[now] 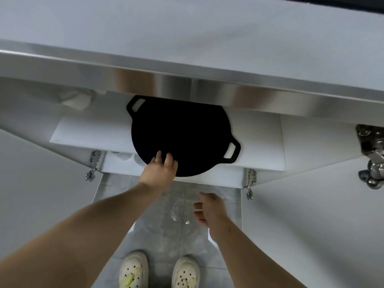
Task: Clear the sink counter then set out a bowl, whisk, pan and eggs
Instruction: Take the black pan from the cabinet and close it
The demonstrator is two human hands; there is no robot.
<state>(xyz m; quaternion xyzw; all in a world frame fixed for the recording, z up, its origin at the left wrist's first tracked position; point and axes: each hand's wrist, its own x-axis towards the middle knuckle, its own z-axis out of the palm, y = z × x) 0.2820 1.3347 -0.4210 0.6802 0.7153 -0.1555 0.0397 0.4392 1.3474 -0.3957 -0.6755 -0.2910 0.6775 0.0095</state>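
1 flat round black pan (pixel 182 134), 2 loop handles (pixel 231 150), rim in left grip (pixel 161 172); clear bowl (pixel 178 208) in right grip (pixel 211 209).

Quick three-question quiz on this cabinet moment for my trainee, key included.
1. True or false: the black pan sits on top of the counter.
2. Which hand touches the pan? A left, B right, C both.
3. Fill in: the pan has ___ loop handles.
Key: 1 false, it lies on a shelf under the counter. 2 A: the left hand grips its near rim; the right hand hangs lower, seemingly holding a clear bowl. 3 two.
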